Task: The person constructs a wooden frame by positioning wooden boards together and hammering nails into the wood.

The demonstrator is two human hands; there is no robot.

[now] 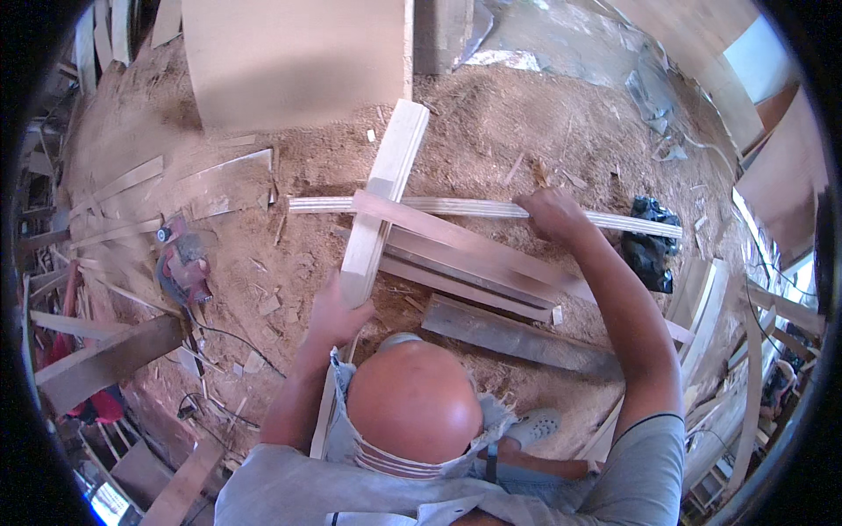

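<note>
My left hand [336, 317] is wrapped round the near end of a pale wooden board [379, 193] with grooved edges, which points away from me. Farther out to the right, my right hand [553, 215] closes over a long, thin, pale wooden strip [474, 207] with lengthwise lines; its fingertips are partly hidden. This strip runs crosswise and meets the board near its middle. A pinkish-brown plank [465, 233] lies over the board and slants toward the lower right, passing under my right forearm.
More planks [474, 285] and a thick grey-brown beam [517, 337] lie before me on sawdust-covered ground [500, 123]. A red power tool [184, 263] with a cord sits at left. A large tan panel [298, 61] stands ahead; a black plastic bag [649, 254] is at right.
</note>
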